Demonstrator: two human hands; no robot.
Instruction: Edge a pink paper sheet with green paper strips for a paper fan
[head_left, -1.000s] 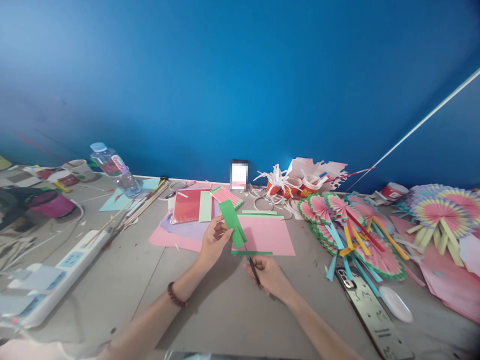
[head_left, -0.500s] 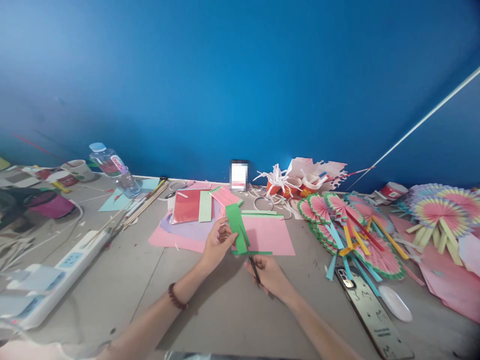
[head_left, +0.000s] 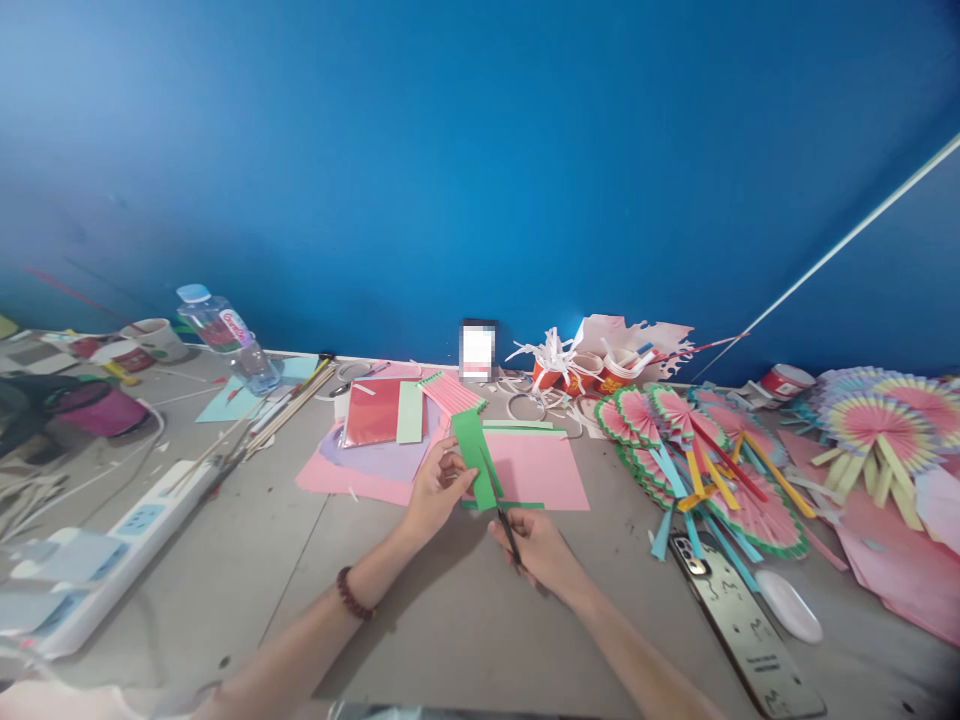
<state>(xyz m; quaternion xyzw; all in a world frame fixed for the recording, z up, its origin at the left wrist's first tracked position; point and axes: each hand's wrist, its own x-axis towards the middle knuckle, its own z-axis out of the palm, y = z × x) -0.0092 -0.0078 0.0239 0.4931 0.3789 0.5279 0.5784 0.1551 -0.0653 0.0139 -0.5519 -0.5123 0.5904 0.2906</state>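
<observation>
A green paper strip (head_left: 471,450) is pinched between the thumb and fingers of my left hand (head_left: 441,485), tilted above the table. My right hand (head_left: 534,548) is closed round dark scissors (head_left: 510,535), whose blades reach into the strip's right side. A narrow sliver of green hangs partly cut along that edge. Beneath lies a pink paper sheet (head_left: 547,465), with thin green strips along its top and bottom edges. A pleated pink paper piece (head_left: 452,392) with a green edge rests just behind.
Left of centre is a red packet (head_left: 373,412) on purple and pink paper. Watermelon paper fans (head_left: 757,515), a phone (head_left: 750,625) and a white mouse-shaped object (head_left: 790,605) lie right. A power strip (head_left: 142,540), sticks (head_left: 292,410) and a plastic bottle (head_left: 229,335) stand left; cups (head_left: 585,375) behind.
The scissors' blades have shifted slightly against the green strip, and the cut sliver stands a little differently. Both hands stay in nearly the same place.
</observation>
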